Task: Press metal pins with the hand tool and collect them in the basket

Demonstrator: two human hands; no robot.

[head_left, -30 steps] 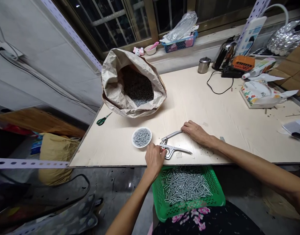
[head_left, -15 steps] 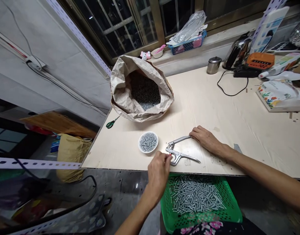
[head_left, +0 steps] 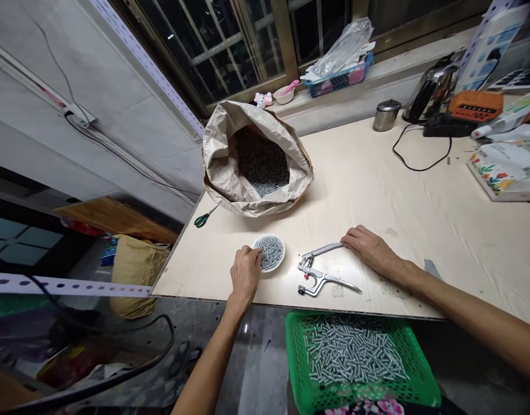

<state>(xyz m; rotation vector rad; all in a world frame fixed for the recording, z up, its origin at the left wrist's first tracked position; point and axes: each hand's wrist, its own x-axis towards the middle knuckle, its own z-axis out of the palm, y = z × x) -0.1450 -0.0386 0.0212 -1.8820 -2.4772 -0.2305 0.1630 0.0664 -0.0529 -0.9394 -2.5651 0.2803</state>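
Note:
My left hand (head_left: 246,271) reaches into a small white bowl (head_left: 269,252) of little metal pieces, fingers curled and pinched over its left rim. What the fingertips hold is hidden. My right hand (head_left: 370,249) rests on the upper handle of metal hand pliers (head_left: 319,275) that lie on the pale wooden table (head_left: 377,190), fingers closed over the handle's end. The pliers' jaws point toward the bowl, a short gap away. Below the table's near edge, a green plastic basket (head_left: 360,360) holds many metal pieces.
A large open paper sack (head_left: 256,158) of small dark parts stands at the table's back left, green-handled scissors (head_left: 204,218) beside it. A kettle (head_left: 433,86), a steel cup (head_left: 386,114), a black cord (head_left: 420,155) and a tissue pack (head_left: 502,170) lie at the right.
My left hand has left the pliers' jaws and moved left to the bowl of metal pieces. My right hand stays on the pliers' handle. The view has shifted leftward.

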